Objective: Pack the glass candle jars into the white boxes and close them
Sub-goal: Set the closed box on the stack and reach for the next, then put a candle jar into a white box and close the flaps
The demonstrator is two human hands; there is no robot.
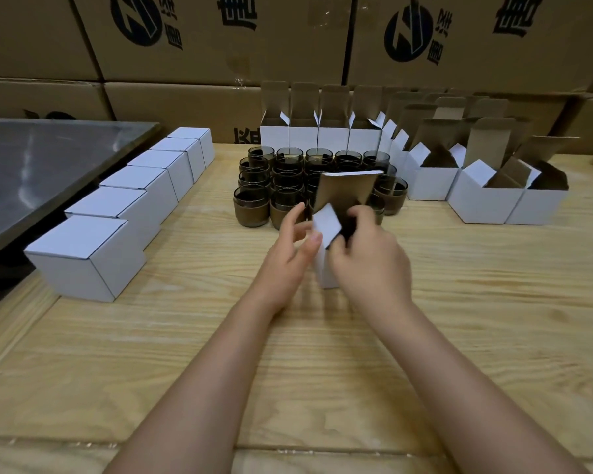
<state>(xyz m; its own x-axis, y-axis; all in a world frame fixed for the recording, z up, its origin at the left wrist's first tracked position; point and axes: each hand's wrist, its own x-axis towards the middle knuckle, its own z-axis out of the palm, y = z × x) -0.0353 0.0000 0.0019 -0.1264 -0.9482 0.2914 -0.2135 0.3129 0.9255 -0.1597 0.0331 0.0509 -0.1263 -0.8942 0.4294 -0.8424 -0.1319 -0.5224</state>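
White cardboard box (324, 271), lid flap (344, 189) raised, is steadied by the loose-fingered left hand (288, 258) and gripped at its mouth by the right hand (370, 265), dark glass jars (288, 179) massed at 12 o'clock; closing judged underway, flaps to be tucked next.

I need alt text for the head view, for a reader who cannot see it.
Two bare hands work at an open white box on a wooden table: the right hand grips its top, the left hand touches its side. Behind stand dark glass candle jars and open boxes; closed boxes line the left.
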